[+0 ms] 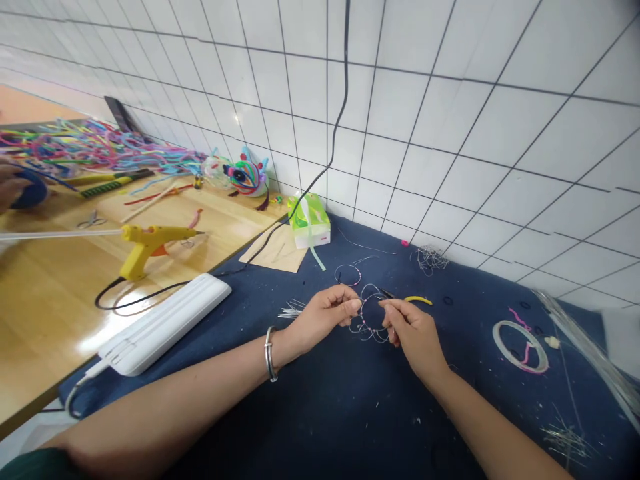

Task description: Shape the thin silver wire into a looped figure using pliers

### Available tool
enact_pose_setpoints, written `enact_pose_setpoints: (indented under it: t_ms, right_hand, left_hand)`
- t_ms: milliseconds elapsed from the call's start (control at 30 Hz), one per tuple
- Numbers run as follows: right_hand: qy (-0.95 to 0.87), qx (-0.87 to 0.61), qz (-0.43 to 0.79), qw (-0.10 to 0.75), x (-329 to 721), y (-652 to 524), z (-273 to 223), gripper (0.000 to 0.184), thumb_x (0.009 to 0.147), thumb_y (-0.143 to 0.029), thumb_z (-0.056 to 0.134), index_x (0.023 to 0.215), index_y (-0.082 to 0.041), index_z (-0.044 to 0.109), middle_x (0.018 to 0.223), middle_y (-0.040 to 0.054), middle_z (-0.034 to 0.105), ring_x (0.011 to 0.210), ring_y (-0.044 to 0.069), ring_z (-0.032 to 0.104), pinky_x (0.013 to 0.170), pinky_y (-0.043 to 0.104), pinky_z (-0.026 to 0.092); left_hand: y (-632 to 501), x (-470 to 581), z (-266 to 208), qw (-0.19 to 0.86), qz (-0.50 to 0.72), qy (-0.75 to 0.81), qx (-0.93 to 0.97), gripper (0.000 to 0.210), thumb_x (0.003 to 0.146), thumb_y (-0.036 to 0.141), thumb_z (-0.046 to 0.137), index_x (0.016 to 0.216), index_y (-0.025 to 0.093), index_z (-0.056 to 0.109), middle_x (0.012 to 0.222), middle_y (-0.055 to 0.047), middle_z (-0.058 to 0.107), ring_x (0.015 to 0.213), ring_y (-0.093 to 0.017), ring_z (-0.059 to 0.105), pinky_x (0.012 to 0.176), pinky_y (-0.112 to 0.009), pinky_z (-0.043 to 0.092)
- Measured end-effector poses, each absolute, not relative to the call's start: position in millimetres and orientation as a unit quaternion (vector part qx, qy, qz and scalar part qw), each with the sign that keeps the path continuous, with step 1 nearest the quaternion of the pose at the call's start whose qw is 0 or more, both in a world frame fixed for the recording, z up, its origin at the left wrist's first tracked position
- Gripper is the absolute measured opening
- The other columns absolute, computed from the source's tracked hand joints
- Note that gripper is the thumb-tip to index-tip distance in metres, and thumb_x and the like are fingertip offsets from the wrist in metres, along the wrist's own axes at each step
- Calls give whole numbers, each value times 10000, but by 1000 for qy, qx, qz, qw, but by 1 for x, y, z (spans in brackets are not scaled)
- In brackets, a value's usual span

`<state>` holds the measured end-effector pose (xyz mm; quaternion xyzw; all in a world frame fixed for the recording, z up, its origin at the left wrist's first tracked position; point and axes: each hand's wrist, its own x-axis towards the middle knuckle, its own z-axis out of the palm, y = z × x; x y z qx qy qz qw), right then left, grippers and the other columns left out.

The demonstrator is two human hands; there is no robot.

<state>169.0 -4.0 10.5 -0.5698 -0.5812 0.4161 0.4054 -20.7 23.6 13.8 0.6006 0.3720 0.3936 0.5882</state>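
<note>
Between my hands is a beaded wire ring point(369, 325), thin and silvery with small pink beads and loose wire loops around its lower edge. My left hand point(334, 308) pinches its left side between thumb and fingers. At the right side, my right hand point(407, 325) has its fingers closed on the ring's wire. Just behind them lies a pair of yellow-handled pliers point(419, 301), partly hidden by the right hand. Another beaded ring point(348, 275) lies on the dark blue cloth point(325, 407) beyond my left hand. Straight wire pieces point(291, 309) rest beside my left wrist.
On the left are a white power strip point(167, 323), a yellow glue gun point(150, 247) and colourful pipe cleaners point(110, 150). Another person's hand point(9, 187) shows at the left edge. A tissue pack point(309, 223), tangled wire point(431, 260) and a tape roll point(520, 347) sit around the cloth.
</note>
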Motion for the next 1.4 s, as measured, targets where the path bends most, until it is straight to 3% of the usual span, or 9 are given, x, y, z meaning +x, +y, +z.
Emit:
enact_pose_setpoints:
  t_ms: [133, 267, 433, 500, 700, 833, 967, 1200, 1400]
  right_hand:
    - [-561, -575, 422, 419, 169, -3, 11, 316, 827, -423, 452, 974, -191, 609, 649, -10, 546, 465, 83, 488, 408, 199, 401]
    - [-579, -584, 397, 408, 167, -6, 14, 285, 821, -402, 472, 941, -190, 621, 654, -6, 568, 471, 79, 501, 452, 206, 432]
    - [-549, -565, 476, 391, 161, -9, 11, 311, 816, -425, 472, 951, -180, 607, 692, 10, 586, 484, 100, 534, 436, 224, 450]
    - [-538, -552, 508, 385, 159, -10, 9, 331, 817, -445, 464, 946, -173, 602, 701, 14, 588, 481, 100, 535, 428, 224, 445]
    - [-546, -540, 511, 386, 161, -12, 12, 375, 856, -474, 379, 964, -181, 587, 619, -13, 563, 437, 81, 501, 421, 202, 410]
    - [-562, -544, 499, 372, 163, -12, 14, 367, 850, -473, 395, 934, -179, 598, 568, -29, 545, 404, 71, 477, 406, 191, 389]
    - [-546, -541, 522, 370, 162, -12, 11, 377, 839, -485, 401, 900, -168, 596, 558, -27, 545, 382, 70, 472, 377, 182, 372]
    - [-470, -513, 593, 405, 154, -15, 5, 394, 810, -500, 432, 907, -147, 577, 567, -23, 532, 381, 79, 486, 351, 185, 368]
    - [-505, -519, 556, 407, 155, -16, 8, 364, 814, -474, 442, 894, -156, 599, 588, -16, 553, 412, 75, 500, 400, 192, 397]
  left_hand:
    - [23, -21, 13, 493, 388, 402, 667, 227, 821, 353, 504, 751, 138, 534, 632, 25, 484, 575, -75, 440, 557, -205, 364]
    - [21, -23, 13, 293, 372, 463, 749, 218, 823, 318, 498, 698, 148, 551, 642, 5, 534, 597, -95, 468, 565, -222, 366]
    - [14, -23, 16, 80, 321, 431, 839, 178, 838, 271, 468, 762, 162, 586, 734, -29, 594, 704, -142, 515, 674, -289, 378]
    - [14, -22, 16, 103, 330, 432, 833, 158, 834, 259, 473, 767, 164, 580, 743, -26, 592, 712, -140, 518, 675, -283, 383]
    - [24, -20, 12, 406, 375, 429, 714, 120, 788, 273, 547, 785, 154, 554, 689, 8, 541, 629, -95, 480, 586, -214, 392]
    - [25, -20, 12, 506, 383, 398, 662, 172, 813, 306, 520, 808, 141, 570, 683, 9, 524, 633, -86, 466, 598, -211, 388]
    - [22, -19, 12, 482, 398, 411, 664, 179, 823, 308, 505, 809, 144, 574, 687, 1, 537, 631, -92, 479, 592, -216, 401]
    - [17, -24, 12, 199, 389, 333, 836, 153, 833, 203, 478, 894, 171, 615, 850, -60, 630, 807, -147, 545, 739, -293, 435]
    - [19, -23, 17, 328, 395, 387, 766, 172, 855, 260, 456, 827, 154, 588, 726, -27, 593, 663, -108, 537, 618, -232, 451]
